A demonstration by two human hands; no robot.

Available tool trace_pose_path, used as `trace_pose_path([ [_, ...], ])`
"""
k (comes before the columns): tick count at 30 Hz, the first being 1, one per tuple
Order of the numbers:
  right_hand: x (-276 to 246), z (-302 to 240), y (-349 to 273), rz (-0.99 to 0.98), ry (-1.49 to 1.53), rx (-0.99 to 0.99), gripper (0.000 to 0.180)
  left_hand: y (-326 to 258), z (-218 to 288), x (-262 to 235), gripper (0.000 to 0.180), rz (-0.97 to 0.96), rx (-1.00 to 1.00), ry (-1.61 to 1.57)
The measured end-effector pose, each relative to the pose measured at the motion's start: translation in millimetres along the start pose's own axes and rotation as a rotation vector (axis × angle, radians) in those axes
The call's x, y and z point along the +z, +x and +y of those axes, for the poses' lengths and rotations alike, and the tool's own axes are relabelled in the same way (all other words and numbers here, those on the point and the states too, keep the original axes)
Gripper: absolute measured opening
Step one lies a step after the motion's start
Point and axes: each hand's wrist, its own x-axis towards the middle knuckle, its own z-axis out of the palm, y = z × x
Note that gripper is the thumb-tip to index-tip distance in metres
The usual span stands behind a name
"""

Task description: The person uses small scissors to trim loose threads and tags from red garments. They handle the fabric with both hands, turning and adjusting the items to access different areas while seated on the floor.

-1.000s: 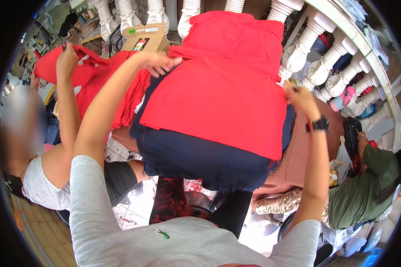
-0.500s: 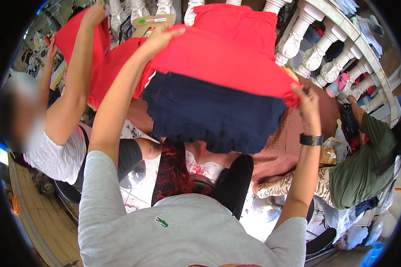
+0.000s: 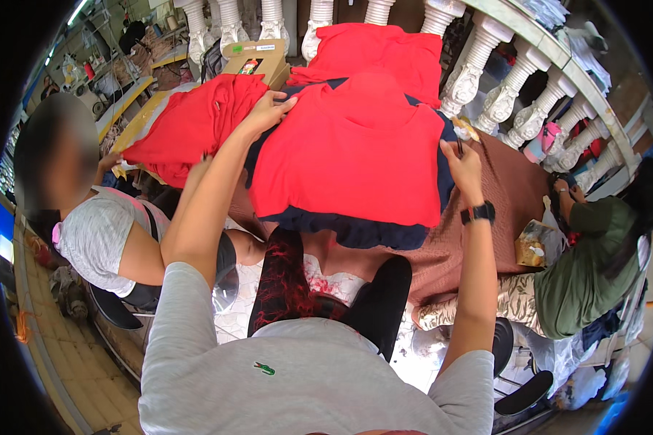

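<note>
A red shirt (image 3: 348, 163) lies spread over a pile of navy blue cloth (image 3: 363, 229), whose edges show past it on all sides. My left hand (image 3: 267, 114) pinches the shirt's upper left part. At the right edge of the shirt and the navy cloth is my right hand (image 3: 463, 168), its fingers closed. Between these fingers shows a slim dark thing (image 3: 459, 147), too small to name for sure. The pile rests on my lap side of a brown cloth cover (image 3: 511, 170).
More red garments lie behind the pile (image 3: 384, 54) and to the left (image 3: 203, 119), beside a cardboard box (image 3: 265, 58). White balusters (image 3: 500, 101) line the back. One co-worker (image 3: 116, 225) sits close on the left, another (image 3: 584, 264) on the right near a plastic bag (image 3: 551, 235).
The red shirt, held up and stretched half a second ago, has come down flat over the navy pile. Both my hands moved lower. The left co-worker lowered a red garment.
</note>
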Motion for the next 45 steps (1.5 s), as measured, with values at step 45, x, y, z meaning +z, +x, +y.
trace_pose_path([
  [45, -10.6, -74.1, -168.6, -0.103, 0.789, 0.105, 0.011, -197.5, 69.1, 186.8, 0.018, -0.127, 0.549, -0.312],
])
